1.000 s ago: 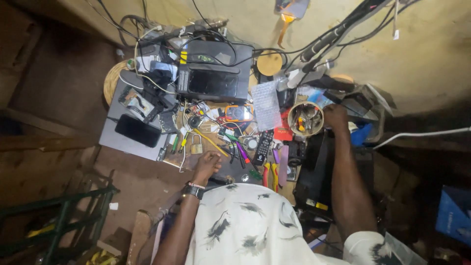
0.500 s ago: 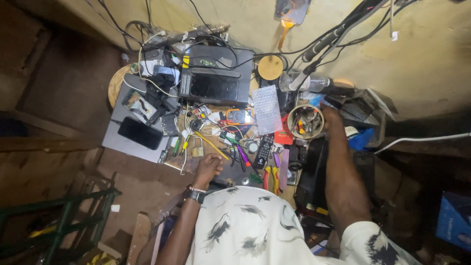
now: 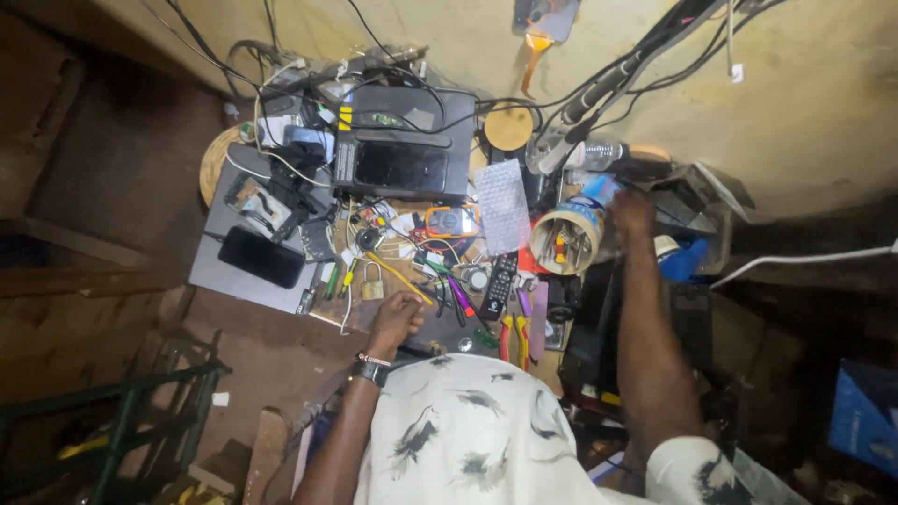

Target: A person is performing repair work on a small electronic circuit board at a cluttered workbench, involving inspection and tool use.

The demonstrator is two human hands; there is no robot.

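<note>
My left hand [image 3: 393, 320] rests with curled fingers on the front edge of a cluttered workbench, beside a yellow-handled tool [image 3: 400, 279] and a padlock [image 3: 372, 285]. A watch sits on that wrist. My right hand [image 3: 632, 211] reaches out at the bench's right side, just right of a round tub [image 3: 564, 245] holding small tools. Clutter around its fingers hides what they touch. A black remote control [image 3: 499, 285] and an orange multimeter [image 3: 452, 222] lie between the two hands.
A black box-shaped device [image 3: 402, 154] stands at the back among tangled cables. A dark phone [image 3: 260, 257] lies on a grey slab [image 3: 224, 281] at the left. Red and yellow pliers [image 3: 513, 337] lie near the front. A plastic bottle [image 3: 594, 152] stands against the wall.
Both hands stay almost where they were; the right one has edged slightly further from me beside the round tub. The view has shifted a little.
</note>
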